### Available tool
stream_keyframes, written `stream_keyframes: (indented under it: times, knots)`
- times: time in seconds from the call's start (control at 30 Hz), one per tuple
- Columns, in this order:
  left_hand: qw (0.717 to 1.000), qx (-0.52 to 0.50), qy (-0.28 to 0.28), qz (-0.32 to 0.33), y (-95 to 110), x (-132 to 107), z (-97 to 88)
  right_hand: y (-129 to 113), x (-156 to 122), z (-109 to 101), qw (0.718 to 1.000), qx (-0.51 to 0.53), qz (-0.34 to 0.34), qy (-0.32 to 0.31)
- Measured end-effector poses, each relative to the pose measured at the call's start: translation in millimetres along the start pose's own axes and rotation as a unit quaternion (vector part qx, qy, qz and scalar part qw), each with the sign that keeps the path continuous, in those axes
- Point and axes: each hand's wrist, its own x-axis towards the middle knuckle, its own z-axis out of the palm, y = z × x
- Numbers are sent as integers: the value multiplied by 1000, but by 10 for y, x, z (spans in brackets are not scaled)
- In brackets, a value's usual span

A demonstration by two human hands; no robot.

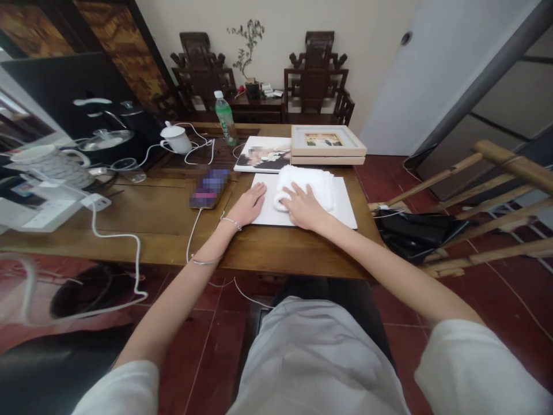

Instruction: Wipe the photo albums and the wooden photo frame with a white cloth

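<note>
Brown polished wood forms the tabletop [298, 255]. Under the right hand [305, 207], a folded white fluffy cloth [323, 185] looks light, soft and easy to grasp by its rolled edge; it lies on a flat white rectangular board [343, 211], probably stiff, smooth and best held by its edges. Right fingers spread apart, resting on the cloth rather than clamping it; the left hand [249, 205] lies flat on the board's left side, gripping nothing. Beyond sit a white photo panel [264, 154] and stacked pale wooden frames [330, 160].
</note>
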Motion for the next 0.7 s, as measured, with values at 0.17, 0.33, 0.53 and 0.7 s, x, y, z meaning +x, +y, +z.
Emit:
stream_keyframes:
  times: [0.17, 0.33, 0.53, 0.7]
  knots:
    - [991, -88, 98, 14, 108, -30, -61, -206, 335, 17, 1000, -4, 22, -6]
    - [973, -170, 154, 20, 121, -36, -71, -427, 105, -66, 992, 7, -125, 15]
    - [980, -133, 149, -10, 109, -18, -49, -279, -288, -309, 971, 71, -227, -18]
    - [994, -58, 85, -32, 118, -23, -31, -6, -162, -427, 990, 74, -114, -49]
